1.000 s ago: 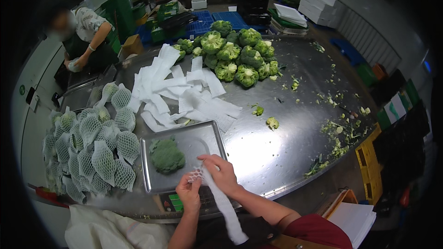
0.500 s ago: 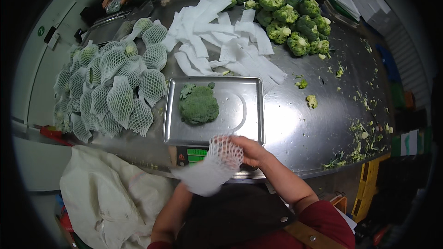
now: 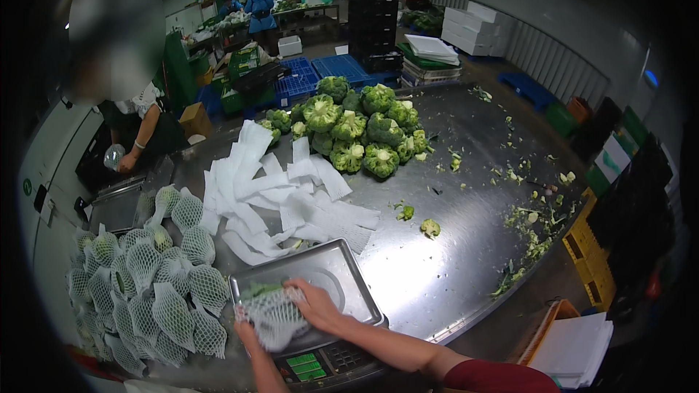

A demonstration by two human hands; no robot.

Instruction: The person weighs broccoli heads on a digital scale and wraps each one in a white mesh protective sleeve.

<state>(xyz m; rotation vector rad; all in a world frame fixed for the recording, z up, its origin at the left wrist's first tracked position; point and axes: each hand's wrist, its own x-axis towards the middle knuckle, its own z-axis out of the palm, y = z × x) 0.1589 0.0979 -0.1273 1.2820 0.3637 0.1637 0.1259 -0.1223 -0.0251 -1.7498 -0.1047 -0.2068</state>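
In the head view, the left hand (image 3: 246, 329) and right hand (image 3: 317, 306) both gripped a net (image 3: 277, 320) over the tray (image 3: 348, 266), its broccoli (image 3: 256, 290) apparently only partly covered. Netted heads (image 3: 154, 276) lay done at left; loose nets (image 3: 244, 175) and bare heads (image 3: 349, 127) seemed still left.

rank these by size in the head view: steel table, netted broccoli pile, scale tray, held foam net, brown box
Steel table
Netted broccoli pile
Scale tray
Held foam net
Brown box
Distance likely shrinks the box's apparent size.
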